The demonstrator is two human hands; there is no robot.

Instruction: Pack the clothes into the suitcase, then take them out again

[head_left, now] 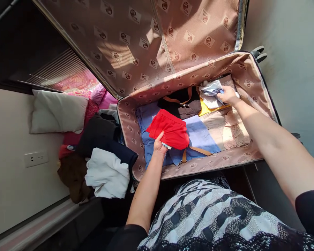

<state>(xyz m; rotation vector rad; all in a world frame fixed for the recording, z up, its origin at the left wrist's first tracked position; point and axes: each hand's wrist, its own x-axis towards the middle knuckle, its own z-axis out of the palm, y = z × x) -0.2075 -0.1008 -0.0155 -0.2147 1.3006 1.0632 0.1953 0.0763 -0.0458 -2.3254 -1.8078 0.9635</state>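
Observation:
A pair of red underpants (171, 128) is in my left hand (160, 143), thumb on top, held over the clothes in the open suitcase (238, 157). At the back right of the case, my right hand (228, 94) is closed on a crumpled white and pale-blue garment (211, 92). Under it lies a yellow cloth (205, 108). Dark folded clothing (184, 106) with an orange-brown strap is to its left. Blue clothes (201, 134) and beige clothes (232, 130) cover the bottom of the case. The fingertips of both hands are partly hidden.
The suitcase lid (146, 45) stands open at the back, with wheels (260, 54) at the right. To the left, a white garment (108, 174) tops a pile of dark clothes (98, 134). A white pillow (59, 111) lies behind, near a wall socket (36, 159).

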